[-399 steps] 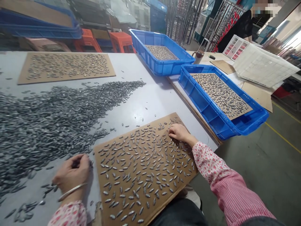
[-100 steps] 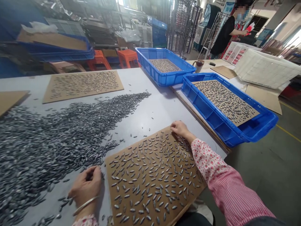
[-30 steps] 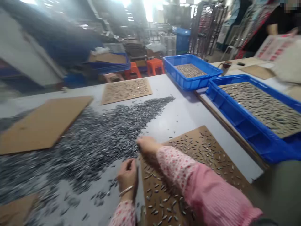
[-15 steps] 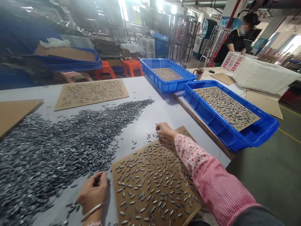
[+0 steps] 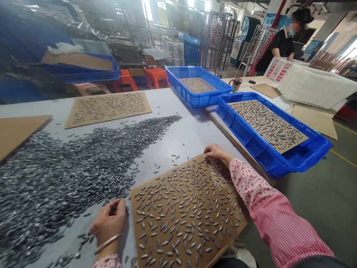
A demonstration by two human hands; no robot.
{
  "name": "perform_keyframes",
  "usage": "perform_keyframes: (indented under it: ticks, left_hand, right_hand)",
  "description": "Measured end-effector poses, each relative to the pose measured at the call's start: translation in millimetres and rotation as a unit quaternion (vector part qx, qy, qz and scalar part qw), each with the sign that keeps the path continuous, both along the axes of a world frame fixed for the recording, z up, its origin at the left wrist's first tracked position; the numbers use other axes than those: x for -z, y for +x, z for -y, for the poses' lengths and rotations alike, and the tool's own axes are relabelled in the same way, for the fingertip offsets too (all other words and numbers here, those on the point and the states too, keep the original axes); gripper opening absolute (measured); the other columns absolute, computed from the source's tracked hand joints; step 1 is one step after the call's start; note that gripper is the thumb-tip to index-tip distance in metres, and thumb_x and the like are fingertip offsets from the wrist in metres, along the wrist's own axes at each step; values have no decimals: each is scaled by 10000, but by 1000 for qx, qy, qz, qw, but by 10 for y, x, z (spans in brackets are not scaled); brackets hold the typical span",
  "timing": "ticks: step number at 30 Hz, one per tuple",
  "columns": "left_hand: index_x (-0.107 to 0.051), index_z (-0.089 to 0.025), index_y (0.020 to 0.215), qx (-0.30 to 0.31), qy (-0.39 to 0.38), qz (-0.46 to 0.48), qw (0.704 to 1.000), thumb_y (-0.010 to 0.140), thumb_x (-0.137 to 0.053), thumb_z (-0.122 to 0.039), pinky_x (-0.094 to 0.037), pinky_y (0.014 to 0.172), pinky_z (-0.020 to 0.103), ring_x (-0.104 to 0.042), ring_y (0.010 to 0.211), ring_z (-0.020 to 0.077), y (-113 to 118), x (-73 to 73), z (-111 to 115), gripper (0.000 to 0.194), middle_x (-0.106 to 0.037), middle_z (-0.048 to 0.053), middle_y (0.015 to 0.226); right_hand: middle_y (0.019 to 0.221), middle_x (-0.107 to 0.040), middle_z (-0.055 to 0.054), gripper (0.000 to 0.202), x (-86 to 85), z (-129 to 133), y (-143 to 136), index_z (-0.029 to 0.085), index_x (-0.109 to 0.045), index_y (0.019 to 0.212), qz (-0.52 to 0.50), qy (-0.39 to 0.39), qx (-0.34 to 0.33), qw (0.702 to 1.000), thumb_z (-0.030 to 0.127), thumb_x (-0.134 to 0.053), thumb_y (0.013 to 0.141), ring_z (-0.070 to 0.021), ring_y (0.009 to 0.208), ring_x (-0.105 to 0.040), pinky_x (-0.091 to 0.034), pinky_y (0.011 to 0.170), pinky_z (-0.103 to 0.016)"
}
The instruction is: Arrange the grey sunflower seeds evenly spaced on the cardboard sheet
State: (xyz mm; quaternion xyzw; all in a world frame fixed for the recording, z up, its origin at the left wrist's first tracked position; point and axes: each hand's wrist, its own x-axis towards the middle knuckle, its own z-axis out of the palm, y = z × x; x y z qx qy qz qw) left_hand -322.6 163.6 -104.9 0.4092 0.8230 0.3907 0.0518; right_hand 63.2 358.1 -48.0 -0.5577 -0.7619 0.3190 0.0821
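Observation:
A brown board (image 5: 237, 232) lies at the table's near edge, scattered with small grey spindle-shaped metal pieces (image 5: 178, 223). At its far corner, my right hand (image 5: 216, 152) has its thumb and fingers pinched together just over the surface. Metal pieces lie right under those fingertips, and whether one is between them is hidden. My left hand (image 5: 110, 219), with a bracelet on the wrist, rests on the white table left of the board. Its fingers are curled closed, and their contents are out of sight. Beside it spreads a large heap of the same pieces (image 5: 69, 175).
Two blue trays (image 5: 248, 137) at the right hold boards covered with pieces. Another filled board (image 5: 108, 108) lies behind the heap, and a plain board (image 5: 22, 130) at far left. A mug (image 5: 236, 85) stands behind the trays. A person (image 5: 281, 48) works at the back right.
My right hand has moved right, from loose pieces beyond the board's far edge to the board's far corner. My left hand stays closed in nearly the same place.

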Motion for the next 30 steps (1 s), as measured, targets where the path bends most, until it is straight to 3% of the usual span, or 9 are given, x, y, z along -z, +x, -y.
perform_keyframes:
  ticks: [5, 13, 16, 19, 21, 25, 27, 30]
  left_hand:
    - [-653, -162, 823, -5, -5, 5, 1000, 701, -516, -437, -467, 738, 296, -552, 678, 163, -10, 9, 4, 331, -605, 37, 765]
    - [-647, -169, 804, -1, 6, 22, 1000, 702, -506, -452, -468, 723, 284, -540, 662, 153, -22, 36, 19, 332, -610, 30, 759]
    - [-648, -171, 808, 2, 5, 16, 1000, 713, -508, -442, -465, 722, 278, -538, 657, 147, -39, 81, 22, 320, -604, 26, 748]
    - [-651, -167, 809, 2, 7, 5, 1000, 727, -507, -435, -461, 710, 275, -535, 644, 143, -54, 119, 19, 315, -598, 26, 734]
    - [-653, -164, 810, 7, 11, -6, 1000, 734, -508, -429, -459, 705, 272, -538, 646, 145, -64, 143, 18, 312, -598, 27, 731]
    - [-658, -159, 830, 14, 20, -12, 1000, 739, -514, -421, -465, 718, 272, -548, 655, 149, -92, 209, 14, 313, -611, 33, 744]
    - [-661, -158, 843, 12, 21, -9, 1000, 736, -525, -424, -468, 721, 274, -548, 651, 148, -103, 241, 10, 317, -616, 34, 754]
    - [-667, -159, 846, 7, 22, -9, 1000, 731, -537, -416, -468, 714, 275, -541, 643, 145, -99, 244, 2, 310, -615, 33, 753]
  right_hand:
    - [823, -708, -32, 228, 114, -213, -174, 143, -690, 965, -10, -3, 20, 1000, 142, -603, 753, -102, 644, -627, -469, 645, -180]
    - [847, -698, -45, 184, 196, -402, -955, 152, -702, 910, -21, 11, -34, 999, 122, -628, 744, -119, 706, -635, -484, 713, -192]
    - [928, -684, -45, 266, 158, -385, -1194, 178, -664, 1049, -68, 12, -34, 997, 170, -603, 791, -103, 708, -623, -501, 716, -205]
    - [1101, -633, -53, 337, -7, -324, -1292, 215, -584, 1187, -182, 40, -20, 982, 237, -529, 855, -88, 761, -610, -512, 705, -212]
    - [1101, -631, -50, 306, -168, -255, -1227, 204, -599, 1155, -187, 85, -11, 979, 240, -513, 863, -102, 823, -603, -499, 742, -222]
    - [876, -675, -25, 163, -379, -61, -799, 188, -685, 939, 1, 108, -69, 992, 216, -569, 828, -134, 823, -593, -441, 771, -231]
    - [843, -670, -30, 125, -351, 34, -535, 188, -699, 873, 94, 94, -100, 986, 222, -598, 809, -146, 817, -586, -419, 721, -223]
    - [855, -658, -39, 107, -171, 133, -227, 202, -707, 830, 182, 99, -119, 971, 273, -641, 786, -167, 848, -569, -389, 681, -229]
